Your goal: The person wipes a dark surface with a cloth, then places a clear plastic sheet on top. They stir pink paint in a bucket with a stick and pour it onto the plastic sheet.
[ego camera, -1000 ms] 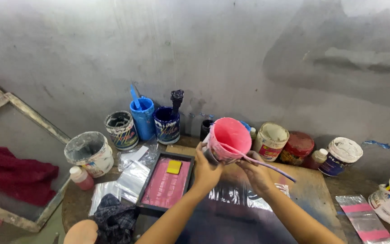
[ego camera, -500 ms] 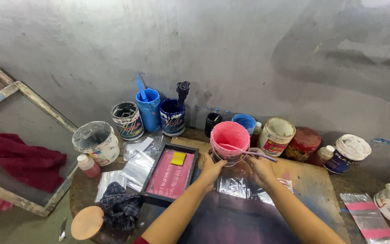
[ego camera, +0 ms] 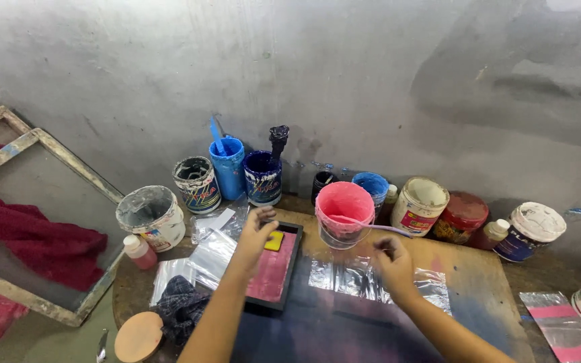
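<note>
Reaching left hand, glossy pink tray

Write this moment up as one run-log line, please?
left hand: open over black tray of pink ink | right hand: on clear plastic sheet | pink tub: on table, stick inside

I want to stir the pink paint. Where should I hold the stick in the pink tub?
Probably grip the pale stick at its free end, coming from the right: it leans over the pink tub rim toward the right hand, its other end in paint.
</note>
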